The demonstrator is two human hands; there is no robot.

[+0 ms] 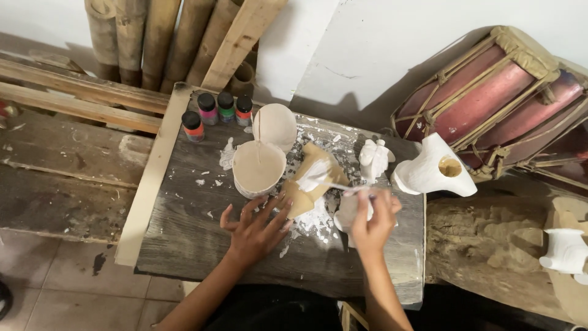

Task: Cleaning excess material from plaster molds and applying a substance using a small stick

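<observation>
**White paint close to the edge on a crowded tabletop**

Your right hand (372,222) has its fingers (381,202) pinched together on the thin handle of a brush (318,179), whose white-loaded bristles rest over a scrap of brown cardboard (312,184). The same hand also seems to cradle a small white figure (349,214) against the palm, though how firmly cannot be told. Your left hand (257,230) lies flat on the tabletop (196,227), fingers spread, fingertips touching the cardboard's lower edge and just beside the round tub (258,168).

The risks, as they look from here: a loaded brush held across the board could drip on bare wood; the cardboard may slide if the left hand lifts; and the small figure, gripped alongside the brush, could slip or smear. The tub sits near your left knuckles and could be nudged.

The figure is pale, matte and unpainted-looking, sitting at the right-hand front of the tabletop, amid white splashes. Its lid (275,125) leans behind the tub. Four small paint bottles (217,110) stand at the back left, another white figure (373,159) at the back right, and a larger white carving (432,168) just off the edge.
</observation>
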